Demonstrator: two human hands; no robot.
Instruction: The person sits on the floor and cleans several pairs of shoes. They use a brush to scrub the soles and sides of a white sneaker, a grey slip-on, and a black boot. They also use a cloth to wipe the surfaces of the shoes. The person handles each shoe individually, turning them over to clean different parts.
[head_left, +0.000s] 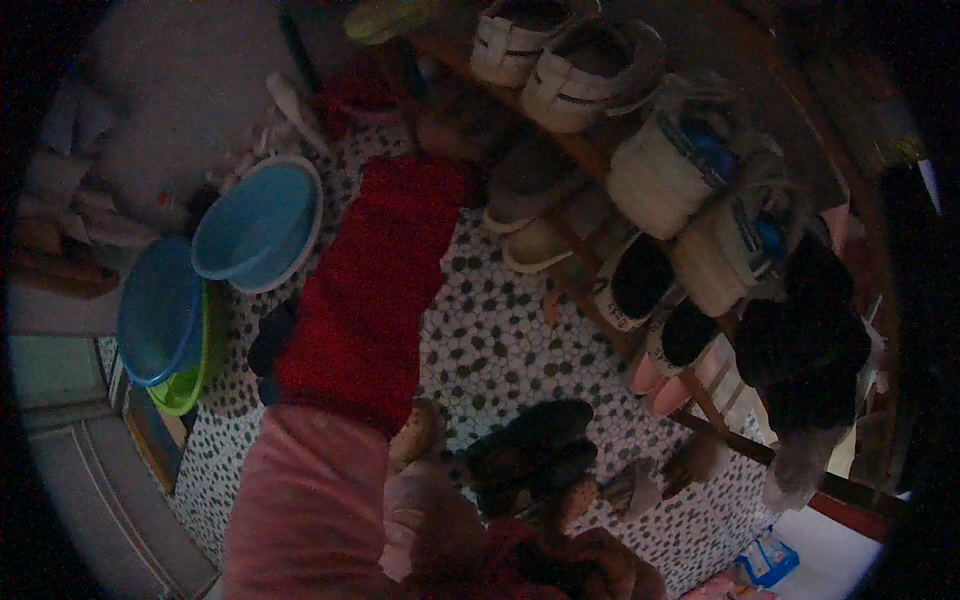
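An arm in a pink sleeve (315, 495) and a red oversleeve (367, 292) stretches up from the bottom; it appears to be my left arm. Beyond the cuff, my left hand (444, 133) is dim and blurred, close to dark shoes (525, 176) low on a wooden shoe rack (592, 311). Whether its fingers hold anything cannot be made out. My right hand is out of view. White shoes (562, 94) and cream boots (649, 180) stand higher on the rack. Black-lined slippers (641, 277) and pink slippers (660, 386) sit at its nearer end.
Left of the arm are a light-blue basin (259, 225), a darker blue basin (161, 311) and a green basin (187, 386). Dark shoes (532, 450) lie on the pebble-patterned floor (487, 322). A black bundle (802, 330) is at right. A dark red object (364, 94) stands beyond the arm.
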